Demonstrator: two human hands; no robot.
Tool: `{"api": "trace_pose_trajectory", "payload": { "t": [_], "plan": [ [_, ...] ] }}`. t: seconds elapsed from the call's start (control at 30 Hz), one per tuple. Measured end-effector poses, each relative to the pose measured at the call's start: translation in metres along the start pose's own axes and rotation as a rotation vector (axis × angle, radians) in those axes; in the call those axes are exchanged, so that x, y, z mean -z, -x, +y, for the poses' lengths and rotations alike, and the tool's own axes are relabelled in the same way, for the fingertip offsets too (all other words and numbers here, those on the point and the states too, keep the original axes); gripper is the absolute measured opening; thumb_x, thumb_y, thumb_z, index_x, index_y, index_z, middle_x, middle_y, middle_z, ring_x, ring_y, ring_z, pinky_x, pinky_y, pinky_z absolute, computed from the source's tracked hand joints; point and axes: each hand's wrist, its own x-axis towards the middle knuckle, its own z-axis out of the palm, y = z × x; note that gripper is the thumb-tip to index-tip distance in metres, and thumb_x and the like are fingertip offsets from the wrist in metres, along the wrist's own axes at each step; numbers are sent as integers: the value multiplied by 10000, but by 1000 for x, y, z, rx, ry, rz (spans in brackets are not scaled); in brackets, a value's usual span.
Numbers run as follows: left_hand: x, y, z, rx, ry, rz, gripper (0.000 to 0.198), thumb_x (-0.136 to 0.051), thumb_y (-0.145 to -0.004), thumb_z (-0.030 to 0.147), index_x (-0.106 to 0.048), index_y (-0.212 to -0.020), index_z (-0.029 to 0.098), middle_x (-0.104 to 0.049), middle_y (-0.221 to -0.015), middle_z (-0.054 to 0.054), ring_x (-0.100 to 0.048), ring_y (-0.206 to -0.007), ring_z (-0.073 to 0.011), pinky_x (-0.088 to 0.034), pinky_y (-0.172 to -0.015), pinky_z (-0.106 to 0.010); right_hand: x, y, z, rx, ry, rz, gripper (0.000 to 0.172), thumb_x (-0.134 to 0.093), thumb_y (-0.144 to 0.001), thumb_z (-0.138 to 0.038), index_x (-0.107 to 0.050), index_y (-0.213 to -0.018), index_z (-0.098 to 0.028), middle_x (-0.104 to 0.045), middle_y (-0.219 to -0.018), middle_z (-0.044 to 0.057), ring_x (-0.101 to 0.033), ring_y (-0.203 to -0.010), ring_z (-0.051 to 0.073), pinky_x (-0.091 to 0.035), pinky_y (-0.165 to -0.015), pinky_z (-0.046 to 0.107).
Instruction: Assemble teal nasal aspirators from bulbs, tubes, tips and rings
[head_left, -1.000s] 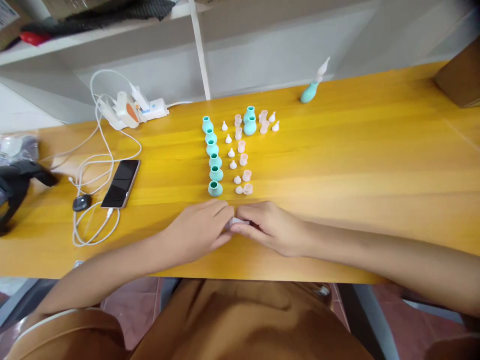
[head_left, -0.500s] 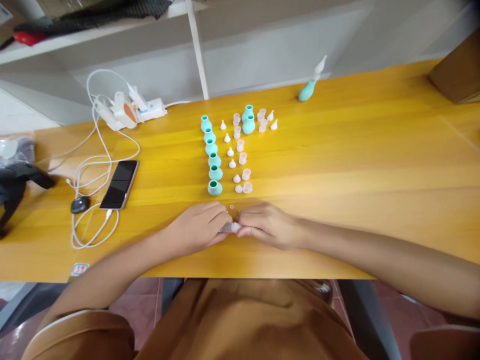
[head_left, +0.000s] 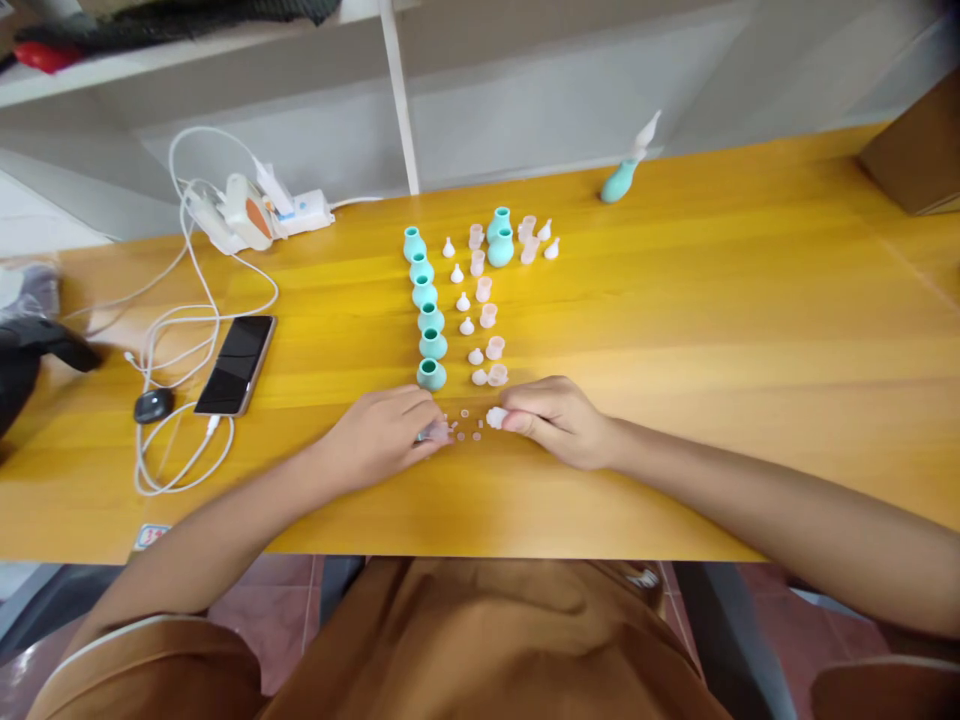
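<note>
Right hand (head_left: 559,422) closed round white piece (head_left: 496,418)

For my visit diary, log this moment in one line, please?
left hand holds translucent item; right hand holds white piece; between hands: small pale pieces; beyond: teal bulbs

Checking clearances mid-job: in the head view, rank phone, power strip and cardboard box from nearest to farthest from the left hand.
1. Phone: just left of the left hand.
2. Power strip: back left, beyond the phone.
3. Cardboard box: far right, at the back.
</note>
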Motion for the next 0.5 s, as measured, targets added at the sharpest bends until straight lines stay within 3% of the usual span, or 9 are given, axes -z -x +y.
{"api": "trace_pose_trajectory", "payload": {
  "t": [0.17,0.5],
  "plan": [
    [-1,0,-2,58,-15,-33,245,-812,-1041,375,-676,-961,188,-753,-914,-9,-670,-814,-181,-473,-764,-315,2,-1,4,-30,24,33,521,-494,-1219,-395,-400,-748,-193,-350,-658,-60,-330,-561,70,-279,-559,217],
    [2,-3,-6,100,21,-79,290,-780,-1058,451,-676,-1014,184,-751,-957,-23,-688,-860,-194,-476,-777,-313,0,0,4,-45,48,-30,532,-491,-1215,-439,-401,-749,-199,-386,-649,-51,-339,-562,83,-287,-571,238]
  ]
}}
